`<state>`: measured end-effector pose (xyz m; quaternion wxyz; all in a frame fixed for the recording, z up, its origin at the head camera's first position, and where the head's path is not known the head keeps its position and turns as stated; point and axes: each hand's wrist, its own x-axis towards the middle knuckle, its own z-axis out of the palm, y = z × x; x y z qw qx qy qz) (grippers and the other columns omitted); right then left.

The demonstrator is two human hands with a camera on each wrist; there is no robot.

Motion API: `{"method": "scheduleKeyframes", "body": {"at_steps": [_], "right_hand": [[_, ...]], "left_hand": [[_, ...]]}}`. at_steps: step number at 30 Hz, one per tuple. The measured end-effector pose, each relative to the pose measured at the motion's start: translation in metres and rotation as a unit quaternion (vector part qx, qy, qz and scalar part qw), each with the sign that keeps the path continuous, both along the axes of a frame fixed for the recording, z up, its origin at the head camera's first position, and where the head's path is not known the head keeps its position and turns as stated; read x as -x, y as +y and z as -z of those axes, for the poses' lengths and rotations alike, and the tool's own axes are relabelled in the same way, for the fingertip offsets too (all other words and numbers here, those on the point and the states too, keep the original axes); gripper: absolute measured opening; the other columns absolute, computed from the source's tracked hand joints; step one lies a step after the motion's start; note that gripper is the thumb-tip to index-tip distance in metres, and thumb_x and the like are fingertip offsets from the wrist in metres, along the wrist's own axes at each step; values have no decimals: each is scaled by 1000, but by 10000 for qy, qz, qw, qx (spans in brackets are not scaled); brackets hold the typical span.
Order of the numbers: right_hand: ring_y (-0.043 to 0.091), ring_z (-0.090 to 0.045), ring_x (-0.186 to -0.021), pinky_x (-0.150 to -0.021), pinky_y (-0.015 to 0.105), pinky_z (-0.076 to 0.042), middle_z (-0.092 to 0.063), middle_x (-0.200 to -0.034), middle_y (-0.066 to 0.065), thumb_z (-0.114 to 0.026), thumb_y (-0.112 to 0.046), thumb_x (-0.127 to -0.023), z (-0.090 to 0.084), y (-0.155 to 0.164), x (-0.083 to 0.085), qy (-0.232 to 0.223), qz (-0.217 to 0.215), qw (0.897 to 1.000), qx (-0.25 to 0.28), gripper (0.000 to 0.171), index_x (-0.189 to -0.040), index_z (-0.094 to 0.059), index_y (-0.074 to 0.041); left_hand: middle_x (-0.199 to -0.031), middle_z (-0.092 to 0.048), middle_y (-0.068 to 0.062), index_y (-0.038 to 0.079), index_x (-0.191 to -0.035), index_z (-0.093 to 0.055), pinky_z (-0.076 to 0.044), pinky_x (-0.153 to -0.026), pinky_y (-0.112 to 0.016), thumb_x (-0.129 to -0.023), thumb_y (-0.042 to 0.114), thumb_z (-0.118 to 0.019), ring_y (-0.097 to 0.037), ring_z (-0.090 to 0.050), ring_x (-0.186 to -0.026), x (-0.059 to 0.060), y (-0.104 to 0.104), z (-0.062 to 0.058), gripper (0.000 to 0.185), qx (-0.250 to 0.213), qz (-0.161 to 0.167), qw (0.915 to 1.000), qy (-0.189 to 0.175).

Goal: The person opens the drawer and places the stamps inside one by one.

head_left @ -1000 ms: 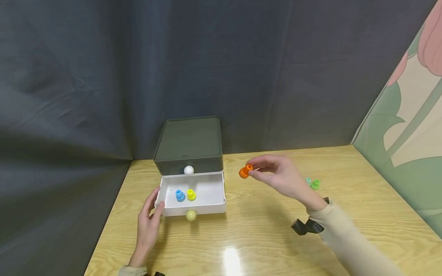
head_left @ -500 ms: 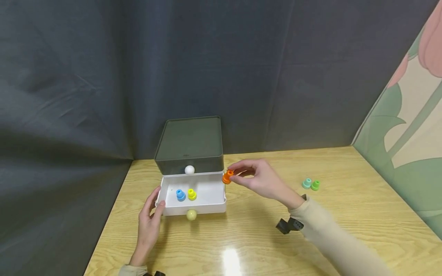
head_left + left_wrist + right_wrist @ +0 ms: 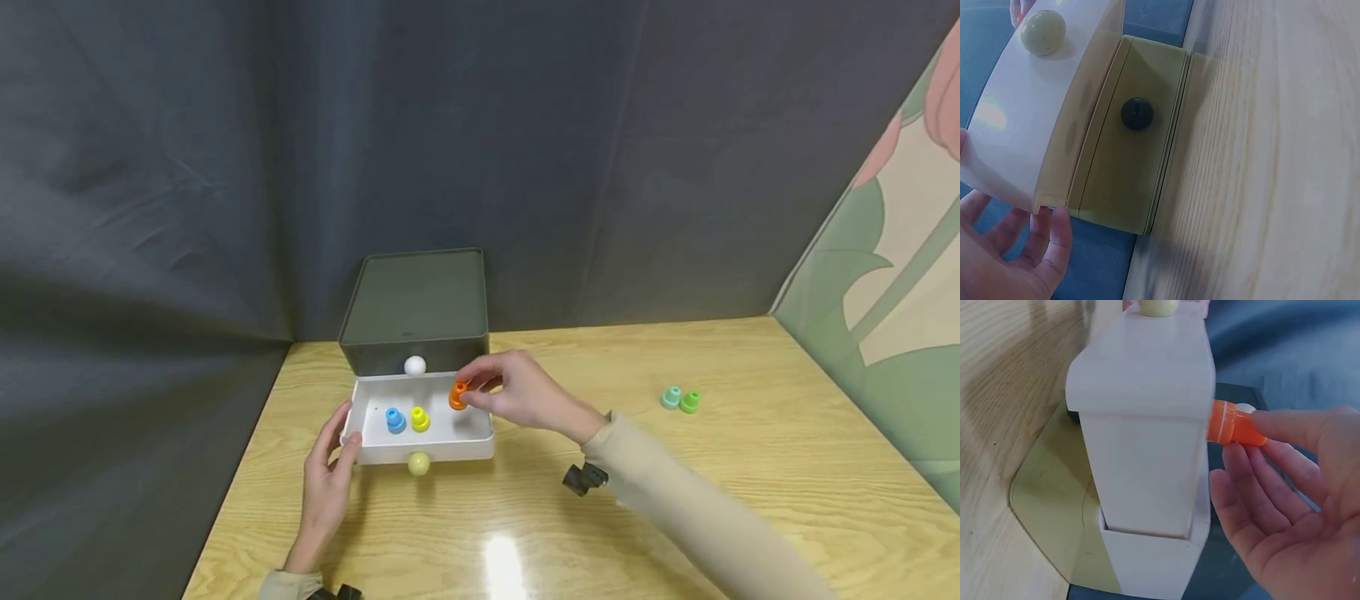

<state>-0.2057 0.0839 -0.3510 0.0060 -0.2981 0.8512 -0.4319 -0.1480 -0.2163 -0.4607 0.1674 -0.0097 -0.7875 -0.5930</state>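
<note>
Here I see my right hand pinching an orange peg between thumb and fingertips, just above the right part of the open white drawer. In the right wrist view the same peg lies sideways in that pinch, its wide end toward the drawer, the other fingers loosely spread below. A blue peg and a yellow peg stand side by side on the drawer floor, left of the orange one. My left hand rests against the drawer's front left corner, fingers straight; the left wrist view shows the fingertips touching the corner of the drawer. A pale knob sits on the drawer front. The drawer belongs to a dark box on the desk. A teal peg and a green peg stand touching, well to the right.
</note>
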Motion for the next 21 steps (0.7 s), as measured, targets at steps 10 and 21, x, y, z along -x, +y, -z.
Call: {"method": "scheduleKeyframes", "body": {"at_steps": [10, 21], "right_hand": [[10, -76, -92, -85, 30, -62, -82, -102, 2, -79, -7, -93, 12, -21, 10, 161, -41, 9983, -560, 17, -110, -82, -7], [8, -73, -84, -75, 21, -57, -81, -94, -2, -82, -9, -91, 30, -35, 5, 511, -88, 9956, -779, 9, -100, -82, -11]], "left_hand": [[-159, -55, -17, 9, -158, -52, -50, -89, -12, -110, 13, -56, 3, -53, -122, 3, -1, -3, 48, 26, 55, 10000, 12], [-159, -54, -17, 9, -158, -51, -51, -87, -13, -111, 14, -55, 1, -53, -120, 1, -1, 1, 48, 8, 23, 9999, -147]]}}
